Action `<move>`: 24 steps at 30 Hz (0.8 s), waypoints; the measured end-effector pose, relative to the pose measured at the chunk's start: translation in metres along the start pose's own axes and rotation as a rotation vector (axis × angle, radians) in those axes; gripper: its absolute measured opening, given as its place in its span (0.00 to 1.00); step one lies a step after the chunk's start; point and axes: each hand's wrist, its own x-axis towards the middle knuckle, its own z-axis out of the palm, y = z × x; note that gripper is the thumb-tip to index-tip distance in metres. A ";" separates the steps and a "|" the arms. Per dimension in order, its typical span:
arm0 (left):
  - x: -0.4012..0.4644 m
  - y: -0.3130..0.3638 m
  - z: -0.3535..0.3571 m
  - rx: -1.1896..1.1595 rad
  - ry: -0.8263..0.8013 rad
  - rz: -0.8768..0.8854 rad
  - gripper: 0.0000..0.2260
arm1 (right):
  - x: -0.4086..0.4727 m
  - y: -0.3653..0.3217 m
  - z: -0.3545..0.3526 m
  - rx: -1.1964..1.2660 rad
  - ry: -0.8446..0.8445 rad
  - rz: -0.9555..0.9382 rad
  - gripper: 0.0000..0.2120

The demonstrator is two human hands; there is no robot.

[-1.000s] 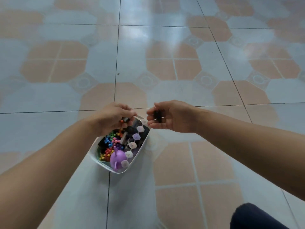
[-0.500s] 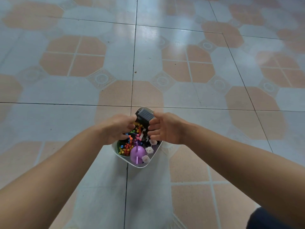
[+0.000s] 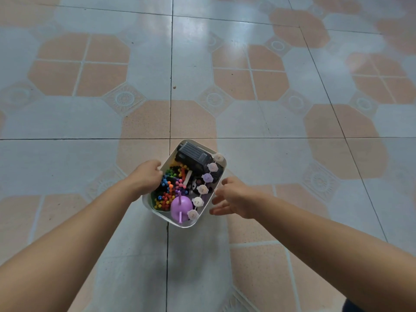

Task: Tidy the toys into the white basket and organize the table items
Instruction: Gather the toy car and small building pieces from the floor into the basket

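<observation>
Left hand [image 3: 147, 176] grips left rim of basket [image 3: 216, 200]; right hand [image 3: 234, 199] open, empty, just right of basket. Best grip both rims, carry level: black toy [image 3: 193, 155] sits high at far end.

Left hand [image 3: 147, 176] hides its fingertips behind the white basket [image 3: 162, 216] rim; toys beneath unreadable
</observation>
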 end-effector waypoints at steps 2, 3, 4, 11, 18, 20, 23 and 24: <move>0.005 0.000 0.001 0.012 -0.041 0.010 0.13 | 0.008 0.004 0.002 0.022 -0.044 -0.023 0.14; 0.007 0.001 0.001 0.023 -0.046 0.018 0.12 | 0.011 0.005 0.003 0.030 -0.063 -0.036 0.16; 0.008 0.003 0.001 0.036 -0.046 0.027 0.11 | 0.013 0.006 0.004 0.034 -0.078 -0.047 0.17; 0.016 0.012 -0.002 0.080 -0.025 0.076 0.10 | 0.013 0.001 0.006 0.005 0.009 -0.134 0.15; -0.021 0.049 -0.033 0.030 -0.047 0.117 0.07 | -0.039 -0.028 -0.018 -0.024 0.077 -0.202 0.16; -0.049 0.068 -0.053 0.036 -0.049 0.151 0.07 | -0.074 -0.038 -0.024 0.003 0.097 -0.204 0.17; -0.094 0.103 -0.085 0.053 -0.076 0.199 0.08 | -0.133 -0.054 -0.028 0.068 0.142 -0.229 0.18; -0.111 0.117 -0.096 0.062 -0.095 0.212 0.07 | -0.156 -0.060 -0.030 0.091 0.165 -0.240 0.18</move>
